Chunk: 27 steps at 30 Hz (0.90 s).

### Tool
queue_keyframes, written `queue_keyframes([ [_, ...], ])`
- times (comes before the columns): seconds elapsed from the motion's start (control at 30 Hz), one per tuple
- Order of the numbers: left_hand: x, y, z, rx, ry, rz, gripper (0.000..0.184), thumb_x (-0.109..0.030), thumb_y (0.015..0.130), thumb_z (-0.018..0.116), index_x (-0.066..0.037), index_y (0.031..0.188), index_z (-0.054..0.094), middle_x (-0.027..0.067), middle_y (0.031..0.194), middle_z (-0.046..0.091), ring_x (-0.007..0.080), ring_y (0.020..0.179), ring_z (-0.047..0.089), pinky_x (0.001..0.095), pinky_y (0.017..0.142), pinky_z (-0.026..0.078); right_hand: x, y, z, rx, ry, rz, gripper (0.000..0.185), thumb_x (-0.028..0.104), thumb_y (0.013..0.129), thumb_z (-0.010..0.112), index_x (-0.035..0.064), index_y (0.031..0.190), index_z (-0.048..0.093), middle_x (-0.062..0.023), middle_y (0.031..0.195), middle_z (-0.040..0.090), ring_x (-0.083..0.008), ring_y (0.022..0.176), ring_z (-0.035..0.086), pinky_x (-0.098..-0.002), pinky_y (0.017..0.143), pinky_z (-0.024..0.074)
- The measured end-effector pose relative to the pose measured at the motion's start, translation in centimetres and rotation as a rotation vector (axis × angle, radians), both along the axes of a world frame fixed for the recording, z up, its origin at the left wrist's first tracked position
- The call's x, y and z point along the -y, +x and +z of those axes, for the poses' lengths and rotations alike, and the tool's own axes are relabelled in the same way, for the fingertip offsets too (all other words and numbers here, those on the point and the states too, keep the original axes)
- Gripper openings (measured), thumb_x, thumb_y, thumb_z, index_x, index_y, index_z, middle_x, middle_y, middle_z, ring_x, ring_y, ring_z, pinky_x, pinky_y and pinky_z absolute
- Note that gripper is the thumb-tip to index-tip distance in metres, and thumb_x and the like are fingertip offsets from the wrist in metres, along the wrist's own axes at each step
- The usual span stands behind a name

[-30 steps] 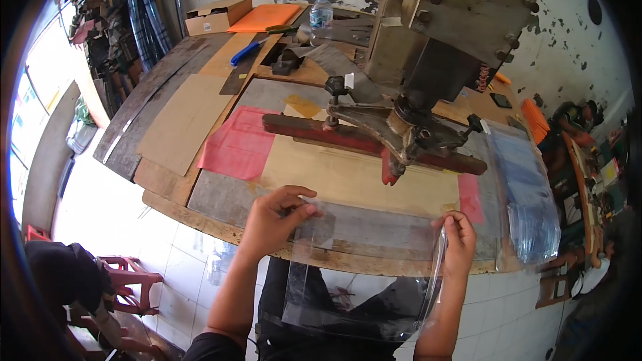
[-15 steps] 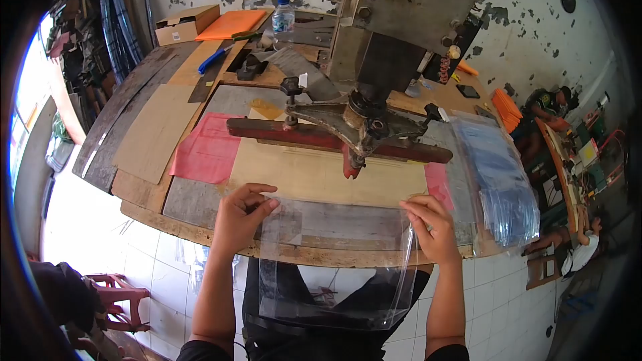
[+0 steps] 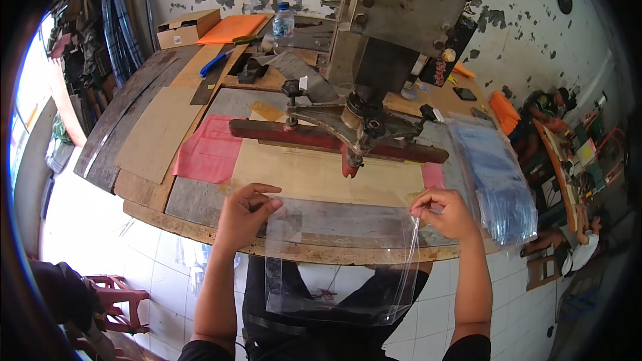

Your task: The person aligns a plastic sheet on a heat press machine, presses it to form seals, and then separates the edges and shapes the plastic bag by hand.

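A clear plastic sheet (image 3: pixel 334 287) hangs between my hands over the table's front edge and my lap. My left hand (image 3: pixel 247 214) pinches its upper left corner between thumb and fingers. At the upper right corner, my right hand (image 3: pixel 445 212) is closed on the sheet, where folds run down its right side. Just beyond lies a cream sheet (image 3: pixel 301 177) on the grey plate (image 3: pixel 194 197), with pink material (image 3: pixel 208 150) at its left. Above it is the press's long red-edged bar (image 3: pixel 394 150).
Stacked clear plastic (image 3: pixel 498 180) lies at the right of the table. Cardboard (image 3: pixel 154 134), a blue-handled cutter (image 3: pixel 214 65), a bottle (image 3: pixel 283 25) and a box (image 3: pixel 187 28) are left and behind. People sit at the far right; another person (image 3: pixel 53 294) is lower left.
The view has swung right, shifting the press and table left in it. My right hand has let its grip shift along the plastic's corner; both hands still hold the sheet.
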<state>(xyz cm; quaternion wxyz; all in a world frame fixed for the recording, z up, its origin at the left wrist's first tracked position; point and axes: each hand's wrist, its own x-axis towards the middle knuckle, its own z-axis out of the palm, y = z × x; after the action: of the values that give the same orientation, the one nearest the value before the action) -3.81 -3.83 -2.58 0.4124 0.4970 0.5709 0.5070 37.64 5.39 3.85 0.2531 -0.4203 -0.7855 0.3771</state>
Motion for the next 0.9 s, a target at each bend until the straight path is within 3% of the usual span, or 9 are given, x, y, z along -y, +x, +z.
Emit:
queue_keyframes([
  [0.47,0.0,-0.1,-0.5,0.003,0.044,0.018,0.023,-0.012,0.096,0.079,-0.001,0.115,0.073,-0.0024,0.073,0.072,0.0005,0.063,0.049,0.0214,0.059,0.039,0.5,0.3,-1.3,-0.080,-0.031,-0.087,0.009,0.007,0.097,0.075,-0.0020,0.098,0.076,-0.0071,0.091,0.080,-0.0133,0.085,0.076,-0.0267,0.075,0.0559],
  [0.9,0.3,0.3,0.1,0.057,0.076,0.004,0.025,-0.011,0.096,0.079,-0.001,0.117,0.074,0.0031,0.080,0.079,0.0016,0.067,0.055,0.0224,0.061,0.043,0.9,-0.1,-2.6,-0.266,-0.088,-0.192,0.011,0.002,0.097,0.073,-0.0044,0.106,0.073,-0.0100,0.095,0.078,-0.0155,0.089,0.075,-0.0288,0.081,0.0583],
])
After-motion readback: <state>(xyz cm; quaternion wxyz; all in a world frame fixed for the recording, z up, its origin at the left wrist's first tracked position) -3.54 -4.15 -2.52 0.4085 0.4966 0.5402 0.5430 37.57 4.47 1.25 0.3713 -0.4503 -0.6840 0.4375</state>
